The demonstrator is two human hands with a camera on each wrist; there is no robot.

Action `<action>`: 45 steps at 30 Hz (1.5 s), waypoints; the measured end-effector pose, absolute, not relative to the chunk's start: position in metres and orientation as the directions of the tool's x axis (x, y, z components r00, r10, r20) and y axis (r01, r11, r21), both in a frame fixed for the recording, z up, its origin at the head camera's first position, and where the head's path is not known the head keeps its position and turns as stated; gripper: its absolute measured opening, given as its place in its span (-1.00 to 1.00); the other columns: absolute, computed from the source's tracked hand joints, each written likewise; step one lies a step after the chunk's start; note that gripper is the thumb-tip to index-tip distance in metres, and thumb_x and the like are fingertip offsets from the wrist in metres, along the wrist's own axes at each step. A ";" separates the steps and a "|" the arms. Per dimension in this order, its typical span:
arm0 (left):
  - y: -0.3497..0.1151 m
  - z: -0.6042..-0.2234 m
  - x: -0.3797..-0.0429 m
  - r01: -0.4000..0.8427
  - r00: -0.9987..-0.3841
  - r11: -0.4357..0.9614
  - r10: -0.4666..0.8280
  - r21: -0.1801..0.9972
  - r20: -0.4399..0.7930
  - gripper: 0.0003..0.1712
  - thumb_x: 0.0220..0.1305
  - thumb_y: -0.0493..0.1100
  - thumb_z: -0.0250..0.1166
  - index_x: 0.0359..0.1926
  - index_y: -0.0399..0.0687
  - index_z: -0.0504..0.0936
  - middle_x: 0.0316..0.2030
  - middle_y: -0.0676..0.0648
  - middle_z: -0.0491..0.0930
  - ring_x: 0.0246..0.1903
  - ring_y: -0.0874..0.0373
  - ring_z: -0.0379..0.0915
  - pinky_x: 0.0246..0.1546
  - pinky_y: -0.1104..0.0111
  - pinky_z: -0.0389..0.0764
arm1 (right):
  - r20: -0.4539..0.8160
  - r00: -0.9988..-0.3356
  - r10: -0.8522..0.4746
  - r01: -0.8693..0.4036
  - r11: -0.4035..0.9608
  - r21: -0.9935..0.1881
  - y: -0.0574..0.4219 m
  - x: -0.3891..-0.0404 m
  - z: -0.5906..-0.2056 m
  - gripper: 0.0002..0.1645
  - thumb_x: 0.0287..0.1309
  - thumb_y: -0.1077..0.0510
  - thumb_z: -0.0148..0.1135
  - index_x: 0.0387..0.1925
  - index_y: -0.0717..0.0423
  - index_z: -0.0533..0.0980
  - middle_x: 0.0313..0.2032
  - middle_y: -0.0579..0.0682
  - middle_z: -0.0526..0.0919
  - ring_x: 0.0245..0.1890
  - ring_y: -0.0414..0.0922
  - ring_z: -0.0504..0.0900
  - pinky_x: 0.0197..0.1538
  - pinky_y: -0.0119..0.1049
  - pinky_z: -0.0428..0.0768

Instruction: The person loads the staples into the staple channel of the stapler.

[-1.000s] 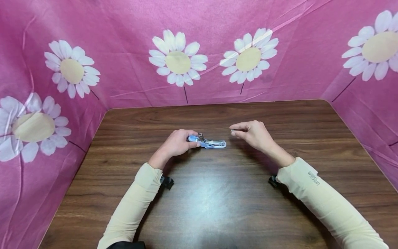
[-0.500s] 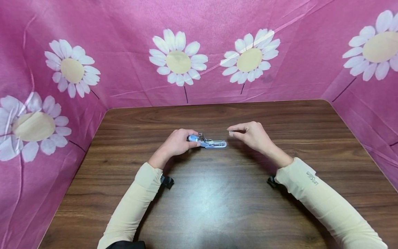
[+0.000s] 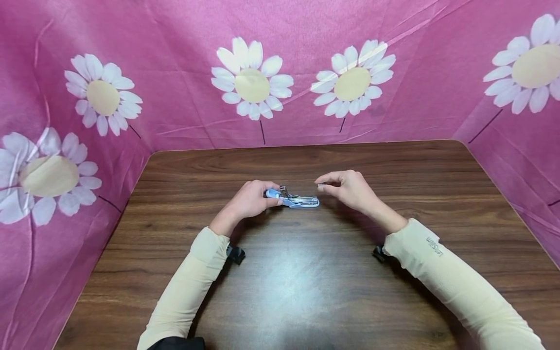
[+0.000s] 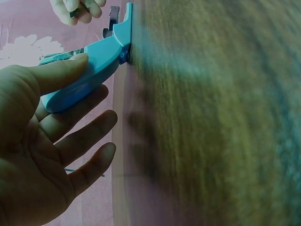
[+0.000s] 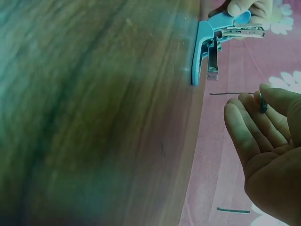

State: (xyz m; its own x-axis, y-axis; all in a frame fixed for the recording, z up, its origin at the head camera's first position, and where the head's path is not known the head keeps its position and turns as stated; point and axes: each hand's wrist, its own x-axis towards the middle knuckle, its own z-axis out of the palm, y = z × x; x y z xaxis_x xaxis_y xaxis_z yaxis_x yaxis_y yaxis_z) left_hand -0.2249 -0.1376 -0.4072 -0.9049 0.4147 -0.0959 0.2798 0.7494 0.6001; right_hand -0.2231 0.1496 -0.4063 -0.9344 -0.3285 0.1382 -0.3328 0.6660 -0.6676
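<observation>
A light blue stapler [image 3: 305,204] is spread open, its metal magazine and inner parts exposed. My left hand [image 3: 250,200] grips one end of it between thumb and fingers. In the left wrist view, the thumb lies along the side of the blue stapler body [image 4: 106,52], and the lower fingers are spread away from it. To the right of the stapler, and slightly above its open end, is my right hand [image 3: 353,190]. Between thumb and forefinger it pinches a short metal strip of staples [image 5: 263,103], which is apart from the stapler.
The stapler's far end lies along the brown wooden table [image 3: 280,272]. A pink cloth [image 3: 302,29] with white daisies hangs behind the table and along both sides. Black wrist cameras [image 3: 236,254] sit under both sleeves.
My right hand has moved a little to the left with the staples, nearer the stapler. The left hand and the stapler have stayed nearly in place.
</observation>
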 end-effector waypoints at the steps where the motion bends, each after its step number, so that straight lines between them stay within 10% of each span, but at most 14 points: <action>1: -0.137 -0.407 -0.225 0.281 -0.905 0.749 0.415 0.600 -0.094 -0.56 0.25 0.04 0.44 0.11 0.03 0.71 -0.49 0.12 0.65 -0.52 0.24 0.41 -0.37 0.38 0.45 | 0.133 -0.934 -0.332 -0.332 0.664 -0.670 0.149 -0.223 -0.406 -0.76 0.25 0.05 0.40 -0.07 -0.04 0.75 -0.14 -0.09 0.82 -0.18 -0.18 0.73 -0.14 -0.28 0.60; 45: -0.135 -0.407 -0.225 0.275 -0.904 0.750 0.414 0.602 -0.103 -0.65 0.24 0.02 0.45 0.02 0.07 0.74 -0.53 0.14 0.59 -0.56 0.25 0.37 -0.43 0.38 0.43 | 0.072 -0.890 -0.451 -0.395 0.680 -0.618 0.124 -0.225 -0.418 -0.84 0.27 0.06 0.36 -0.14 -0.07 0.73 -0.31 -0.19 0.80 -0.34 -0.24 0.62 -0.16 -0.26 0.52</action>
